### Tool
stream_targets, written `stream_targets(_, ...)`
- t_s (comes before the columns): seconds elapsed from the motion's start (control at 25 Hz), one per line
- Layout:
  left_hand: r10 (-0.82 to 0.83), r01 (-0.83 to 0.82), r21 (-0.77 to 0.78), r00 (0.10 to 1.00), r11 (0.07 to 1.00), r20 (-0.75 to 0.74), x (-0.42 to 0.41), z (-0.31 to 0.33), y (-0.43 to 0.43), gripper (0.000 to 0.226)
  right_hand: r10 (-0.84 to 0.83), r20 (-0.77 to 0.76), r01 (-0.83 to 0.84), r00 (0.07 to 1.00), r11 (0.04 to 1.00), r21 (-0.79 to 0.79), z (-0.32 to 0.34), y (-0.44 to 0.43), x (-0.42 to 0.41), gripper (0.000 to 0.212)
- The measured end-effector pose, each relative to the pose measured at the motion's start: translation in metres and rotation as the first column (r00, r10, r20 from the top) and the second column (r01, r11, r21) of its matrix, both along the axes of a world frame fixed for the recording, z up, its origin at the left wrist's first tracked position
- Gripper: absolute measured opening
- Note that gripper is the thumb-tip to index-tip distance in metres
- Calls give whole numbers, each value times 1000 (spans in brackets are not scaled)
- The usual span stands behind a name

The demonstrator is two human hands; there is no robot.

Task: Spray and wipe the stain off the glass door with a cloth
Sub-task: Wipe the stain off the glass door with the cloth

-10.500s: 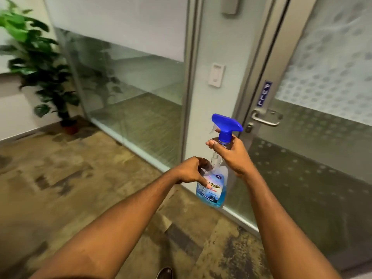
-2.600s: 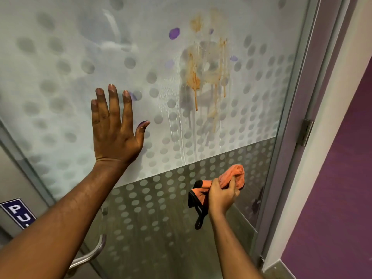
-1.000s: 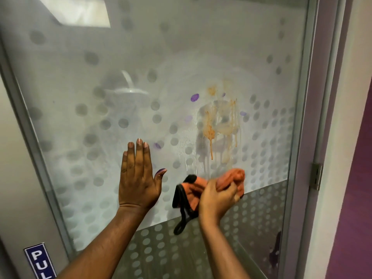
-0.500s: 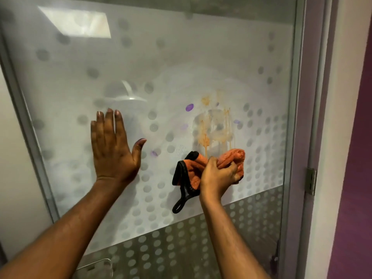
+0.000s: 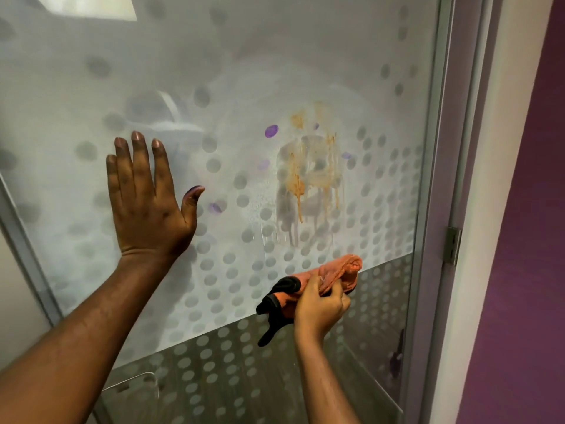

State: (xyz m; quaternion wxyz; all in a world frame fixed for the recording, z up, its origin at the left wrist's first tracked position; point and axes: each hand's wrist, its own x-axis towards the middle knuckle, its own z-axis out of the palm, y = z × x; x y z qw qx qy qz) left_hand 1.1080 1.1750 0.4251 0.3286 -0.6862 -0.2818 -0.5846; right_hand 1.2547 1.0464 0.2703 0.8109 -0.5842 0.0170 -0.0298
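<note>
A frosted, dotted glass door [image 5: 232, 75] fills the view. An orange-brown stain [image 5: 312, 175] with wet drips running down sits right of centre on the glass. My left hand [image 5: 146, 200] lies flat on the glass, fingers spread, left of the stain. My right hand [image 5: 319, 307] grips a bunched orange cloth [image 5: 336, 272] with a black edge, held against the glass well below the stain. The spray bottle is out of view.
The door's metal frame [image 5: 434, 185] runs down the right side, with a hinge [image 5: 452, 246] beside it. A purple wall [image 5: 526, 240] stands at the far right. The lower door band [image 5: 232, 381] is clearer glass with dots.
My right hand has dropped with the cloth from just under the stain to lower on the glass. My left hand stays flat on the door. The stain looks unchanged.
</note>
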Motion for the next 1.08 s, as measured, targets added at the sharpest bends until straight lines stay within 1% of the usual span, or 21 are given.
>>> stream_targets(0.08, 0, 0, 7, 1000, 1000, -1, 0, 0, 1, 71, 36, 90, -37, 995, 999, 9, -9, -3, 0, 37)
stream_targets(0.16, 0, 0, 9, 1000, 1000, -2, 0, -1, 1, 71, 86, 202, -81, 976, 996, -33, -20, -9, 1, 52)
stream_targets(0.24, -8, 8, 12, 1000, 1000, 1, 0, -1, 1, 71, 128, 309, -103, 942, 990, -97, -35, -16, -2, 52)
stream_targets(0.32, -13, 13, 10, 1000, 1000, 2, 0, -1, 0, 70, 151, 451, -38, 880, 967, -251, -51, -17, -4, 53)
stream_targets(0.36, -16, 16, 9, 1000, 1000, 3, 1, -1, -1, 70, 173, 509, 29, 843, 931, -365, -58, -17, -4, 58)
stream_targets(0.4, -19, 19, 9, 1000, 1000, 4, 1, -1, -2, 70, 195, 540, 102, 818, 876, -472, -64, -15, -3, 68)
stream_targets(0.44, -21, 21, 11, 1000, 1000, 5, 1, -1, -2, 69, 204, 542, 153, 815, 827, -541, -67, -12, -3, 79)
stream_targets(0.48, -21, 21, 16, 1000, 1000, 6, 1, -1, -1, 69, 199, 528, 165, 825, 810, -563, -68, -8, -2, 90)
stream_targets(0.52, -18, 18, 19, 1000, 1000, 8, 0, -1, 0, 68, 197, 505, 140, 840, 821, -553, -68, -3, -1, 96)
stream_targets(0.6, -12, 11, 21, 1000, 1000, 16, 0, -1, 0, 68, 201, 464, 60, 863, 871, -488, -62, 9, -5, 102)
stream_targets(0.72, -6, 6, 25, 1000, 1000, 20, 2, 0, -1, 68, 131, 430, 49, 893, 923, -382, -50, 30, -16, 98)
stream_targets(0.76, 2, -3, 27, 1000, 1000, 19, 2, -1, -1, 68, 120, 447, 53, 886, 933, -356, -48, 37, -22, 95)
stream_targets(0.8, 9, -9, 30, 1000, 999, 18, 2, -2, 0, 68, 116, 497, 70, 860, 938, -339, -49, 42, -28, 91)
stream_targets(0.84, 13, -14, 34, 1000, 999, 14, 2, -2, 1, 68, 123, 567, 90, 814, 939, -332, -52, 46, -36, 89)
stream_targets(0.96, 17, -18, 41, 1000, 999, 19, 2, -2, 2, 69, 181, 732, 131, 657, 929, -347, -60, 56, -49, 86)
stream_targets(1.08, 10, -11, 51, 1000, 999, 23, 2, -2, 2, 68, 207, 850, 173, 484, 930, -325, -41, 56, -44, 84)
